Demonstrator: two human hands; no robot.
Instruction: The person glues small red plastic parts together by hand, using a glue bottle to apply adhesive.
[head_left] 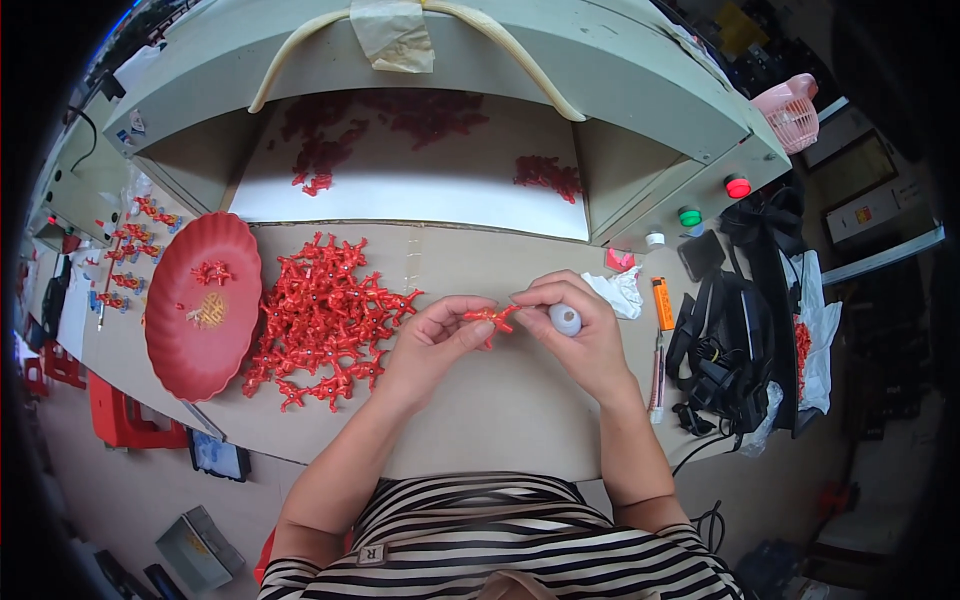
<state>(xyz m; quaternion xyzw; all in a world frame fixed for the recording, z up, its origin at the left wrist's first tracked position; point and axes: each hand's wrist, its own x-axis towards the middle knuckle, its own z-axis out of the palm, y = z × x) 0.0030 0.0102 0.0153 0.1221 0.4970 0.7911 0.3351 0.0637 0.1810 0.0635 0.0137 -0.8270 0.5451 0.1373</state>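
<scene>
A small glossy red plastic figure [492, 318] with stubby limbs is pinched between the thumb and fingers of my left hand [437, 340]. My right hand [578, 335] is closed round a small white bottle [565, 319], its round end facing up. The right fingertips meet the figure's right end; the bottle's tip is hidden by the fingers. Left of my hands lies a big heap of similar red figures [318, 310]. Beside the heap, a red scalloped plate [168, 330] carries a few red pieces and a gold pattern.
A grey machine [690, 130] with a wide opening stands ahead, more red pieces [548, 177] on its white floor. Its front has a red button [737, 187] and a green one [690, 216]. Right are crumpled tissue [617, 292], an orange box [663, 303] and a black bag [725, 350].
</scene>
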